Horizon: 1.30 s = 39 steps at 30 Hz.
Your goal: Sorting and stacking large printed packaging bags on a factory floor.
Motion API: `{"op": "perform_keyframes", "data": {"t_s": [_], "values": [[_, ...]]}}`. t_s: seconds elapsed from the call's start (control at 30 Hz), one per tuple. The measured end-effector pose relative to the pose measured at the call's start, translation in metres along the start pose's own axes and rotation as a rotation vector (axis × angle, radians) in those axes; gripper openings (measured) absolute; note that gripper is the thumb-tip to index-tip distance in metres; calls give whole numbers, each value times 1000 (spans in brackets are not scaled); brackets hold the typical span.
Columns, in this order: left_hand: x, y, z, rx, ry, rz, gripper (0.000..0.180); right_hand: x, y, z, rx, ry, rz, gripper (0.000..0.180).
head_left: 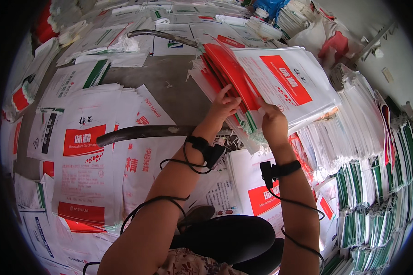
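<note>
A stack of white woven sacks with red printed panels [284, 82] lies in front of me, its near edges fanned out. My left hand [224, 106] rests with spread fingers on the red folded edges of the stack. My right hand [271, 123] pinches the near corner of the top sack. Both wrists carry black bands with small devices and cables running down my forearms.
More white and red sacks [85, 151] cover the floor at left. A dark curved metal bar [147, 132] crosses in front of me, another bar [160, 35] lies farther off. Tall piles of folded sacks [376, 174] stand at right. Bare concrete [165, 85] shows in the middle.
</note>
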State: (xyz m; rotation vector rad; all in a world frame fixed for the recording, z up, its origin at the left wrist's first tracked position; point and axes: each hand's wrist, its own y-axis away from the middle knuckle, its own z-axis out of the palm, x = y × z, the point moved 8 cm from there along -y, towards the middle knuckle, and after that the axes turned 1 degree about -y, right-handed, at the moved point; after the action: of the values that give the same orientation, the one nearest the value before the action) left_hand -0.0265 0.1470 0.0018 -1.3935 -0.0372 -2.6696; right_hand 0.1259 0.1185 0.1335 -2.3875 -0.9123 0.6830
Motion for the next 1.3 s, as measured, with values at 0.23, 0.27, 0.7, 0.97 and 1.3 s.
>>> {"op": "perform_keyframes", "data": {"t_s": [0.23,0.27,0.7,0.97,1.3], "values": [[7,5,2,22,10,16,79,-22,-2,7,-141,112,50,27],[7,5,3,13,-2,6,78,-21,-2,7,-141,111,46,27],[4,2,2,-13,-17,14,80,19,-4,-4,53,-13,160,21],[5,4,5,-50,-2,28,80,19,0,-3,40,50,109,23],[4,0,4,-149,19,71,73,10,-5,-5,38,-99,12,36]]}}
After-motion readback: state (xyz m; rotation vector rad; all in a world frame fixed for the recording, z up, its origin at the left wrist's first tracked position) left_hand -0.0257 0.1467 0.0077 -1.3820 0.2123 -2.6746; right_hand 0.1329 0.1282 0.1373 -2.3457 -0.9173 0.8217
